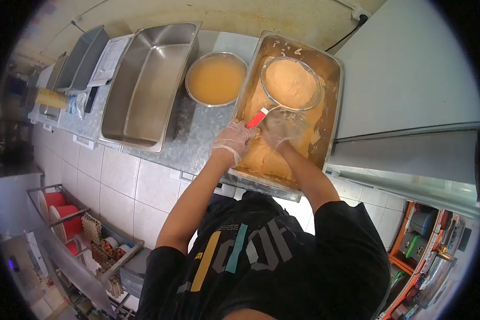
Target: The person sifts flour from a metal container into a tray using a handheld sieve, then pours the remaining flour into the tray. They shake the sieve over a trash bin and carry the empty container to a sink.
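My left hand (233,140), in a clear plastic glove, is closed round the red handle of a round strainer (290,84). A heap of pale orange powder (289,80) fills the strainer's bowl. Strainer and handle are over a deep metal pan (333,101), whose bottom is spread with more orange powder (262,152). Just below the strainer's rim is my gloved right hand (280,129), down inside the pan. Motion smears its fingers, so I cannot see whether they hold anything.
Left of the pan stands a round metal bowl (216,79) of cloudy orange liquid. Beyond it is a deep steel pan (152,80), then a grey tray (82,58) and papers (108,61). A grey-white cabinet (410,69) borders the right side. A rack (85,234) stands lower left.
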`<state>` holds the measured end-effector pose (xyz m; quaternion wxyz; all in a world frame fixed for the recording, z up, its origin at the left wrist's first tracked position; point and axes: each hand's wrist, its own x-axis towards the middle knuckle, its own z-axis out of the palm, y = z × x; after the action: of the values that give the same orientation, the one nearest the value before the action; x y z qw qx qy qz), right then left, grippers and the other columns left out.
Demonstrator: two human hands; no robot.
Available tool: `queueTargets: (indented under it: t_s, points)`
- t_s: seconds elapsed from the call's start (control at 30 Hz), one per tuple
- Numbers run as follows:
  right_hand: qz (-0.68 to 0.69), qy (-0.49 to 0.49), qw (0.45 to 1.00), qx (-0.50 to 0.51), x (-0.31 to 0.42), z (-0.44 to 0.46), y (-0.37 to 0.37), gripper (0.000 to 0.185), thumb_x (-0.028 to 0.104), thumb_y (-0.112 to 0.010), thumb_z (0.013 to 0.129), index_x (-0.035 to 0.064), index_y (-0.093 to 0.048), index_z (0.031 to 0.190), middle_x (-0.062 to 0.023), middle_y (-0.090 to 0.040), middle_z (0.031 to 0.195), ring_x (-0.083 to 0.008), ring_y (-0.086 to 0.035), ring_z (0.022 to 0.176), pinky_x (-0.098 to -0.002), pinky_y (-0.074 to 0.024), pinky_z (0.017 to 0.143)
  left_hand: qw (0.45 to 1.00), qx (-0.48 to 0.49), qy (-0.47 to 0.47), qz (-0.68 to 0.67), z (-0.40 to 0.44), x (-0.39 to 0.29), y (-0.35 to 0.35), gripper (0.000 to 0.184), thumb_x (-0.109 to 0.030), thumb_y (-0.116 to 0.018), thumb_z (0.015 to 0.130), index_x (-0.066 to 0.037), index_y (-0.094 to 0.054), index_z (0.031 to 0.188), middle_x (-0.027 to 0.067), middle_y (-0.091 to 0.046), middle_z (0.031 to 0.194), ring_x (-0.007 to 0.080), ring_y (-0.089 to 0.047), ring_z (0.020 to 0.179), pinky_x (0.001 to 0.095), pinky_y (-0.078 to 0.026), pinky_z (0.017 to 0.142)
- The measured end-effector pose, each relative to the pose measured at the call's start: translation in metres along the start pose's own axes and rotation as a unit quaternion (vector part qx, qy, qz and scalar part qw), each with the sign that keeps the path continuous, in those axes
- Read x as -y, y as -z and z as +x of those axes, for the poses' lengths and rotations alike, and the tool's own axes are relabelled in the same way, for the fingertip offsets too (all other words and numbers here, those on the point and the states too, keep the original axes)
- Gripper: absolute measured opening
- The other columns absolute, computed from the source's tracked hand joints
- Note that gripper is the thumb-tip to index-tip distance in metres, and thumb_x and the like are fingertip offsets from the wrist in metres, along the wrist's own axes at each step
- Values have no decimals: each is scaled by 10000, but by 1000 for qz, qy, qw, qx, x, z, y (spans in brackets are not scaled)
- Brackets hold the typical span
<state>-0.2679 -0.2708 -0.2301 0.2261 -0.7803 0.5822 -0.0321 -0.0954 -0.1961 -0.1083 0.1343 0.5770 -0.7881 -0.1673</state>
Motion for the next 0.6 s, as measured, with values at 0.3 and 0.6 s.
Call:
queueTargets:
  t_s: [0.3, 0.6]
  points:
    - [649, 58, 745, 145, 43, -57, -45, 335, 231, -556, 840, 56, -528, 1125, -96, -557, 1119, -211, -524, 1040, -352, -443, 875, 1000, 1, -22, -5, -3, 0, 1, 289, -141, -559, 746, -162, -616, 1028, 145, -558, 880, 327, -522, 896, 418, -450, 766]
    - [766, -164, 546, 297, 2, -68, 4, 334, 249, -480, 861, -6, -575, 1056, -138, -637, 958, -244, -625, 851, -365, -506, 772, 998, -40, -53, 5, -4, 7, -7, 252, -127, -558, 740, -156, -633, 979, 152, -572, 873, 341, -539, 841, 430, -461, 724]
